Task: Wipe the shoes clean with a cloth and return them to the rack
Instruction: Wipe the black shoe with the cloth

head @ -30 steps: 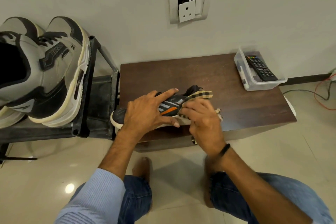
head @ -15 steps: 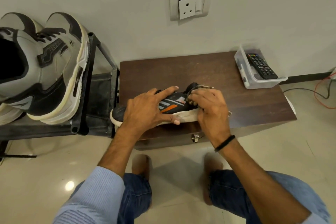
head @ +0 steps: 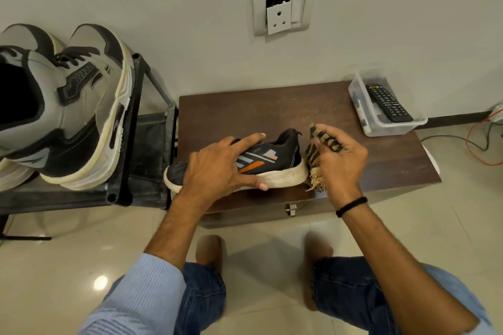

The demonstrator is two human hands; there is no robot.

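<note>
My left hand [head: 217, 168] grips the black sneaker [head: 283, 155] on the brown worktop [head: 245, 117]. My right hand [head: 340, 160] squeezes the checked cloth [head: 313, 160], right by the heel at 3 o'clock. The shoe rack [head: 121, 160] is at 9 o'clock.

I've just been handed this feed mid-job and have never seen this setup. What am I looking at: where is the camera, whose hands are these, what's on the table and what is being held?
There is no machine here: a person works with two bare hands. The one view comes from a wide-angle camera worn on the head, looking forward and down, so the arms reach in from the bottom. The left hand grips a black shoe that rests on a brown wooden table. The right hand holds a checked cloth right at the shoe's heel. At the table's far right corner stands a clear plastic box with a remote control in it. To the left is the shoe rack, carrying grey and black sneakers.
</note>
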